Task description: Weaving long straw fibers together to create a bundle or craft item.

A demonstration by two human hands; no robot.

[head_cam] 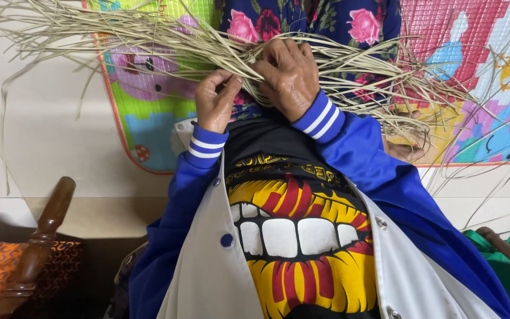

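Pale tiled floor, beyond the fingers a bright cartoon-printed foam play mat lying flat on it, long dry straw-coloured grass strips spread across the mat past the fingers

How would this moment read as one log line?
left hand: pinching pale dried grass strips | right hand: gripping same bundle | beneath: colourful play mat

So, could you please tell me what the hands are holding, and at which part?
Both the left hand and the right hand grip the bundle of dried straw strips near its middle, where the strips cross.
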